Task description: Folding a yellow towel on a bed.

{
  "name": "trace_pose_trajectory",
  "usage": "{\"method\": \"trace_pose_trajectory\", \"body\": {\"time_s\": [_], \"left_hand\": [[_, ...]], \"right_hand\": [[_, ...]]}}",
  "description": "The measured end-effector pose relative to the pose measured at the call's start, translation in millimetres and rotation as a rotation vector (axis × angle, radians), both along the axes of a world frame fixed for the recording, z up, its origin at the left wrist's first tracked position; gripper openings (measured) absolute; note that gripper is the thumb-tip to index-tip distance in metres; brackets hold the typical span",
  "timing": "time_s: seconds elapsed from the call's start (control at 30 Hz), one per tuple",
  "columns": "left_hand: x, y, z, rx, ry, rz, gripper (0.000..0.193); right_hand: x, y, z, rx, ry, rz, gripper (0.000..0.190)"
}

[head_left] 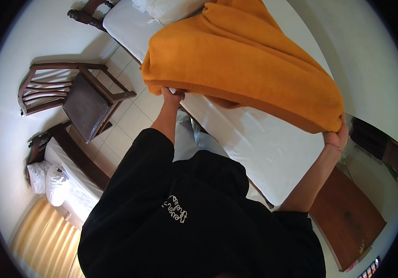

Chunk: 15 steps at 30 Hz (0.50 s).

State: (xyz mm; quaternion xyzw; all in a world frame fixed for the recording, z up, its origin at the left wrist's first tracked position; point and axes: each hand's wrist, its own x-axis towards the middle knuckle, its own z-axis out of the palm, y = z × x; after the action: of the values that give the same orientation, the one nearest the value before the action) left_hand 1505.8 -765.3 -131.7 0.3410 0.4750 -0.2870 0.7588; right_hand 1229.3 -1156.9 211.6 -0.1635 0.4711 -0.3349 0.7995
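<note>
An orange fleece blanket (233, 66) stretches between my two hands over a bed's white mattress (254, 146). At its near left corner, my left hand (173, 96) grips the hem, with the fingers partly hidden beneath the cloth. The near right corner is pinched in my right hand (336, 135), which has a thin bracelet at the wrist. A darker orange border runs along the edge between the hands. The blanket's far part lies in folds towards the head of the bed, close to a white plastic-wrapped pillow (173, 9).
To the left, a wooden chair (87, 100) with a dark seat stands on the tiled floor (122, 116). Behind it is a second bed (77, 184) with plastic-wrapped pillows (57, 184). Yellow curtains (46, 239) hang at lower left. A brown wooden panel (348, 215) is at right.
</note>
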Motion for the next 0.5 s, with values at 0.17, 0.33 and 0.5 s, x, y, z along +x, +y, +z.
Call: {"method": "trace_pose_trajectory", "body": {"time_s": [0.17, 0.33, 0.5], "left_hand": [[-8.0, -2.0, 54.0, 0.05, 0.0, 0.069, 0.043], [-28.7, 30.2, 40.4, -0.252, -0.285, 0.048, 0.042], [-64.4, 13.0, 83.8, -0.03, -0.411, -0.11, 0.041]], "right_hand": [[-10.2, -51.8, -27.4, -0.029, 0.278, -0.103, 0.032], [-62.4, -94.8, -125.0, -0.047, 0.656, 0.11, 0.04], [53.6, 21.2, -152.2, -0.587, 1.837, 0.17, 0.034]]}}
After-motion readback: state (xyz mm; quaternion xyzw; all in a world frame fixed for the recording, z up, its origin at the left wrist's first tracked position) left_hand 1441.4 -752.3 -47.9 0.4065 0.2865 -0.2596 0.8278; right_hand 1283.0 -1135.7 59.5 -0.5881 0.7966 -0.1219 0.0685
